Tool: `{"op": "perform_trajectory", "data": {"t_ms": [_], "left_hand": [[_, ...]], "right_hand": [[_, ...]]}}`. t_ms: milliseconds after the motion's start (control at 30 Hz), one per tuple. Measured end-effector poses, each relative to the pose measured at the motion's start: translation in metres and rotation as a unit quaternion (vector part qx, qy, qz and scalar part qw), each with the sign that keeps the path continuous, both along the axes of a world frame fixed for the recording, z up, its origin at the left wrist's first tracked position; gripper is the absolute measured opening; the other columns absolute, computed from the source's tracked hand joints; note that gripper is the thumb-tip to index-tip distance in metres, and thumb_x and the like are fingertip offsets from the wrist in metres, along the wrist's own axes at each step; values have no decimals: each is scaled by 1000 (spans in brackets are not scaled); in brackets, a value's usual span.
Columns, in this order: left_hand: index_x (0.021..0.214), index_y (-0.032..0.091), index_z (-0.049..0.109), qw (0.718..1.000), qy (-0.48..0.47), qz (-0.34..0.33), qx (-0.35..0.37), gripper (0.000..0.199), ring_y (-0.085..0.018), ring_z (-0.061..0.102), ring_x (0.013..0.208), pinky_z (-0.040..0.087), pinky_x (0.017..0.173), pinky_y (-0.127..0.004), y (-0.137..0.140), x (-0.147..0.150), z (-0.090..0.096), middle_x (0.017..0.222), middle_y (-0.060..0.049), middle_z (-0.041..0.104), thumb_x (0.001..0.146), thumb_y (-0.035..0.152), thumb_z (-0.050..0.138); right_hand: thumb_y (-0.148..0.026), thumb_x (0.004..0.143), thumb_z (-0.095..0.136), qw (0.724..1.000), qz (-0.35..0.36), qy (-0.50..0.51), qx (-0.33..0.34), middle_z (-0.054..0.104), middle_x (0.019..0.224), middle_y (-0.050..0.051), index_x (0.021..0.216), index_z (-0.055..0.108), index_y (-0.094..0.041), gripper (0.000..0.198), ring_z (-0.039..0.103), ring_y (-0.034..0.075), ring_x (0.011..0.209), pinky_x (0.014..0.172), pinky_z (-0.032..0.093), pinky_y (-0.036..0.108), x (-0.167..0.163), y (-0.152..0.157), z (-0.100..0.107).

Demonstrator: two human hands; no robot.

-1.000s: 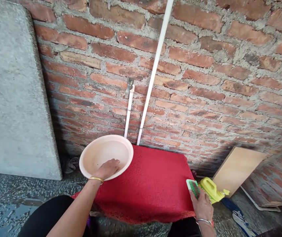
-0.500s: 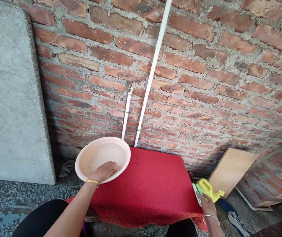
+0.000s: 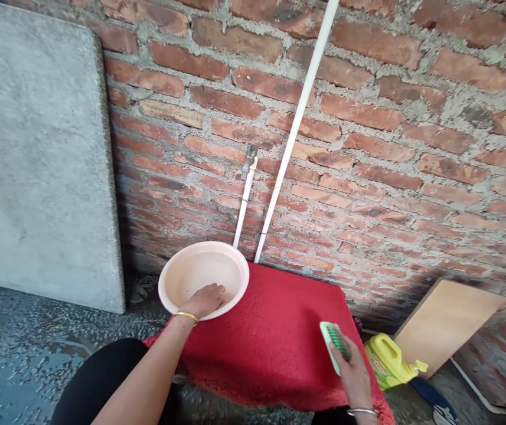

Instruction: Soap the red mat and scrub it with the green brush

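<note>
My left hand point(image 3: 208, 300) reaches over the near rim into a pale pink plastic basin point(image 3: 168, 295). Its fingers are bent and close together, and whatever is under them is hidden. The basin rests on the left end of a surface covered with a red cloth point(image 3: 270, 336). My right hand point(image 3: 355, 369) grips a scrubbing brush point(image 3: 329, 340) with a pale green back and darker green bristles. It holds the brush above the right part of the red cloth, bristles turned toward the palm side.
A brick wall point(image 3: 368, 153) rises behind, with white pipes point(image 3: 290, 141) and a tap point(image 3: 250, 156). A grey slab point(image 3: 44, 159) leans at left over wet ground point(image 3: 22, 342). At right stand a yellow jug point(image 3: 389, 360), a wooden board point(image 3: 450, 324) and a slipper point(image 3: 434, 398).
My right hand has moved left with the brush, from beside the yellow jug to above the red cloth. My left hand stays in the basin. The view has shifted left.
</note>
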State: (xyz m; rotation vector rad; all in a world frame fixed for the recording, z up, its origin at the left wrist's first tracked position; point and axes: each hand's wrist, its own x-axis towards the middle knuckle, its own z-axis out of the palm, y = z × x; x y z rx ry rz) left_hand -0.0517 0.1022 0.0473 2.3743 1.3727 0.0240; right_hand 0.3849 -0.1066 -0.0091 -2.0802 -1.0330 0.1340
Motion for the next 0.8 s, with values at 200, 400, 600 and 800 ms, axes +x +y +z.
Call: {"op": "perform_trajectory", "data": {"t_ms": [200,400,600,800], "left_hand": [[122,19,64,1000,1,8,6,36,-28,63,121,47,104,-41,-1,-2,-1,127,-15,67,92,30,45],[124,18,63,1000,3,-1,22,39,-29,62,121,47,104,-42,-1,-5,-7,127,-16,67,93,31,42],[127,15,62,1000,6,1,9,43,-30,63,119,47,104,-44,0,-5,-9,128,-17,67,93,31,41],[127,15,64,1000,9,-13,3,44,-29,62,123,45,108,-45,0,-7,-4,129,-17,68,93,29,38]], "right_hand": [[-51,86,58,968,216,-130,-2,72,112,7,123,66,-28,44,67,27,103,92,52,42,-153,69,-5],[-36,88,64,926,298,-224,-61,69,116,7,132,63,-31,45,64,27,106,94,49,40,-216,95,-9],[-43,92,58,940,210,-250,-100,68,119,9,134,61,-29,44,63,27,107,94,46,41,-146,100,-9],[-46,92,52,956,24,-238,-173,68,121,16,135,60,-18,52,65,31,110,94,47,42,-21,76,4]]}}
